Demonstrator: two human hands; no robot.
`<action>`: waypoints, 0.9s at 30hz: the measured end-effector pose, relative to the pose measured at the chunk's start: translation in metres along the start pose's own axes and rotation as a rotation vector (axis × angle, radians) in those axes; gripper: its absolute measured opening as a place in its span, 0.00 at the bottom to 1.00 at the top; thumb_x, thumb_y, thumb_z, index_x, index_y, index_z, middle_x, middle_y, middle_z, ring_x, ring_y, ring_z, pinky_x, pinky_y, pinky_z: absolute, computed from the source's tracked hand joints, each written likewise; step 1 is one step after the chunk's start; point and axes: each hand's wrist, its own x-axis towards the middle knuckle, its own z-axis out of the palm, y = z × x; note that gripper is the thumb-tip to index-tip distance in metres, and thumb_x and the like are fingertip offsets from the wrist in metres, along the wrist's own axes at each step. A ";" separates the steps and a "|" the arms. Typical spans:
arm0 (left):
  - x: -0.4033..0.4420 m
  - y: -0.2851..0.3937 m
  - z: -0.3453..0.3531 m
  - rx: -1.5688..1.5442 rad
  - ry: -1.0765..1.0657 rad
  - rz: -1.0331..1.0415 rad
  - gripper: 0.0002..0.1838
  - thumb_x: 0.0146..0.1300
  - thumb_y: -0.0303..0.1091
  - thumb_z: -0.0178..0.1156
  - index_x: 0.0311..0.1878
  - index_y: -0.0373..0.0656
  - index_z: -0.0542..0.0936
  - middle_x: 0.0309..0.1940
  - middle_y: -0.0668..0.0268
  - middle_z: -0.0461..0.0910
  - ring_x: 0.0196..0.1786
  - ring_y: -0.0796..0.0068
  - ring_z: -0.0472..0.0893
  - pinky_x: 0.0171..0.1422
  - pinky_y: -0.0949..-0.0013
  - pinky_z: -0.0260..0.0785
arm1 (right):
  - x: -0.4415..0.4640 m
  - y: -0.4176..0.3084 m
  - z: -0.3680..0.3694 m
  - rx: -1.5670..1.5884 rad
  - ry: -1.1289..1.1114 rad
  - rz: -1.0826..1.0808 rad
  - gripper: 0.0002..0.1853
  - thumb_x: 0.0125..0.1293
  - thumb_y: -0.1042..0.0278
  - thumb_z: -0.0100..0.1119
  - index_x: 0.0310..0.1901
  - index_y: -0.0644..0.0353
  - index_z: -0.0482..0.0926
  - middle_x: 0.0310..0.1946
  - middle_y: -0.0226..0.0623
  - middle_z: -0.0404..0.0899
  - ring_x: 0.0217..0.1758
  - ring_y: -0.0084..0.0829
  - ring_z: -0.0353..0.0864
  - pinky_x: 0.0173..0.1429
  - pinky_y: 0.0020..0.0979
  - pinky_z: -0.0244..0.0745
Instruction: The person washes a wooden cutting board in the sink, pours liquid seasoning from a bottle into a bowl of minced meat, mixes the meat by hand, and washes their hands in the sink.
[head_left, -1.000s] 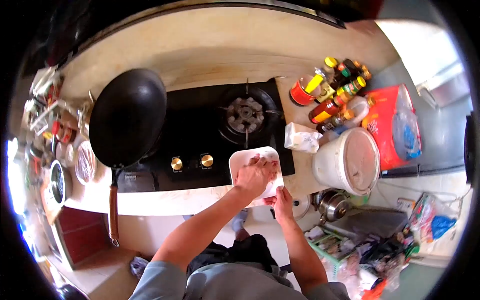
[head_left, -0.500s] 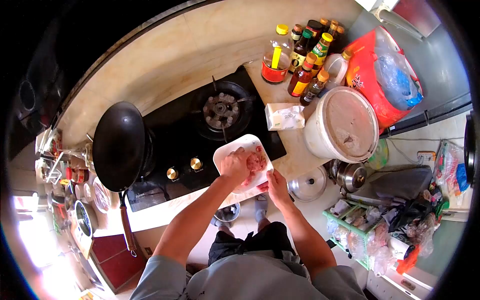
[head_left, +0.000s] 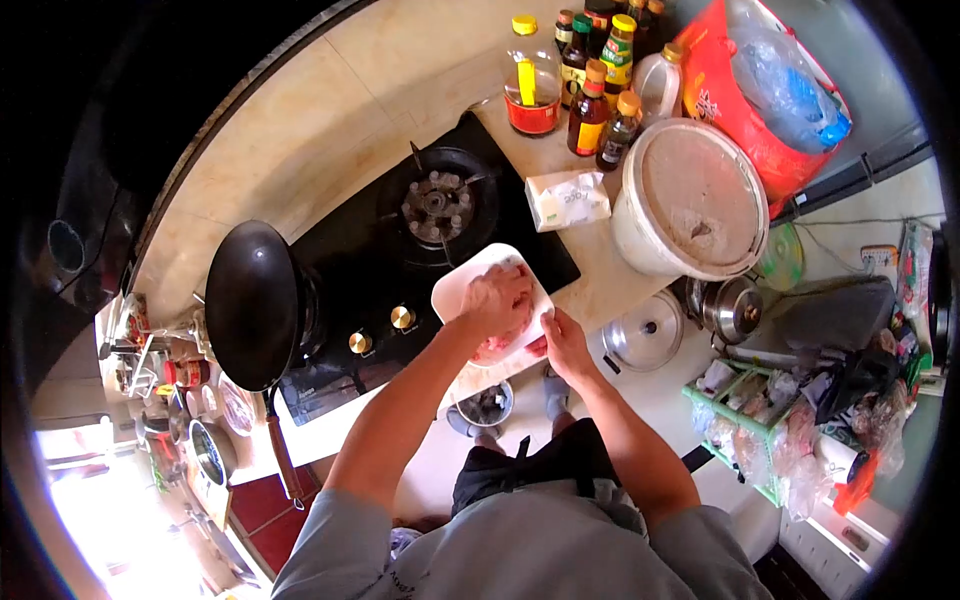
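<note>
A white tray [head_left: 453, 292] with pink raw meat [head_left: 492, 347] in it is held over the front edge of the black gas stove [head_left: 350, 300]. My left hand [head_left: 495, 302] is down inside the tray, its fingers curled into the meat and partly hidden by it. Gripping the tray's right rim is my right hand [head_left: 567, 345], thumb on the edge and fingers underneath. A black wok [head_left: 255, 305] with a wooden handle rests on the left side of the stove.
Sauce bottles [head_left: 590, 120], a tissue pack [head_left: 567, 200] and a large lidded white bucket [head_left: 690, 200] stand to the right of the stove. A pot lid [head_left: 645, 330] and a green crate [head_left: 735, 430] of plastic bags are lower right. A bin [head_left: 487, 403] sits by my feet.
The view has shifted slightly. My left hand has moved over the meat, covering more of it, with its fingers working into it. My right hand still holds the tray's rim.
</note>
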 end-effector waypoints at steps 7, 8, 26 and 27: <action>-0.036 -0.011 -0.048 0.056 -0.103 0.162 0.22 0.57 0.43 0.64 0.57 0.56 0.82 0.60 0.68 0.78 0.62 0.61 0.76 0.59 0.55 0.75 | 0.002 0.007 0.000 0.079 -0.019 -0.009 0.24 0.79 0.46 0.48 0.49 0.65 0.76 0.32 0.38 0.84 0.30 0.26 0.86 0.36 0.28 0.83; -0.043 -0.011 -0.047 0.135 -0.104 0.205 0.25 0.56 0.43 0.65 0.60 0.58 0.80 0.64 0.69 0.73 0.65 0.62 0.73 0.60 0.53 0.75 | 0.002 0.008 0.000 0.080 -0.017 -0.012 0.23 0.79 0.47 0.48 0.49 0.65 0.76 0.32 0.38 0.84 0.30 0.26 0.86 0.36 0.28 0.83; -0.043 0.054 -0.071 0.020 -0.121 -0.530 0.33 0.53 0.42 0.70 0.65 0.55 0.78 0.62 0.62 0.78 0.62 0.56 0.79 0.66 0.58 0.73 | 0.005 0.012 0.000 0.010 0.005 0.033 0.20 0.80 0.51 0.45 0.48 0.62 0.75 0.30 0.39 0.85 0.28 0.27 0.86 0.34 0.28 0.82; -0.045 0.041 -0.065 -0.015 -0.081 -0.517 0.37 0.49 0.45 0.73 0.67 0.53 0.77 0.65 0.59 0.76 0.65 0.54 0.77 0.70 0.58 0.70 | 0.006 0.011 0.000 0.031 0.002 0.023 0.20 0.80 0.51 0.45 0.48 0.62 0.75 0.30 0.39 0.84 0.28 0.27 0.86 0.34 0.29 0.82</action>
